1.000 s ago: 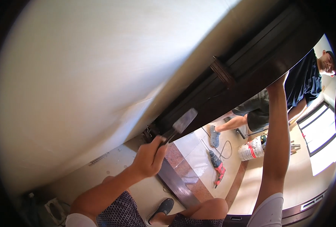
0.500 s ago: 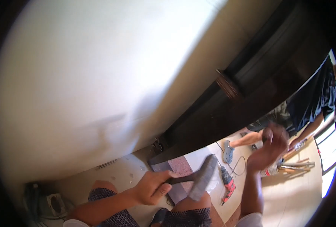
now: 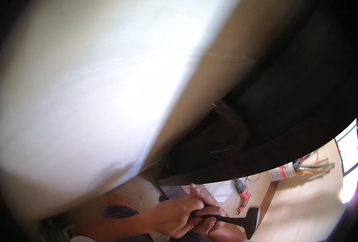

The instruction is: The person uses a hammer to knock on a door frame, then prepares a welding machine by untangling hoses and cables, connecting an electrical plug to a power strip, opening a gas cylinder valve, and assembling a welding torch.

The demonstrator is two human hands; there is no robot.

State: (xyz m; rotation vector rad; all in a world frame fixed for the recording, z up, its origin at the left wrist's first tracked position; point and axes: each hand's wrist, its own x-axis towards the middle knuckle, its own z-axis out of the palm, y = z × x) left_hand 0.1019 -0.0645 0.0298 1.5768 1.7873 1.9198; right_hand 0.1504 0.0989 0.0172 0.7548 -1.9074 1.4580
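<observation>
Nearest, the left hand (image 3: 169,217) has its fingers closed on the dark handle of a hammer (image 3: 252,222), held out over the floor (image 3: 220,191) in front of the person's knees. The right hand (image 3: 207,197) presses against the left; their fingers overlap so closely that I cannot tell whether the right ones grip the handle too, and the handle's end is hidden. Patterned shorts (image 3: 140,237) show only in part below the forearm. Beyond, a dark wooden panel (image 3: 284,117) covers much of the floor, its brown moulding (image 3: 237,127) smeared by blur. Past its lower edge lies a red-and-black power drill (image 3: 242,196), its tip hard to see. Farther, near the floor's edge along the pale wall (image 3: 304,201), a white bucket (image 3: 279,173) holds sticklike tools, too blurred to identify.
</observation>
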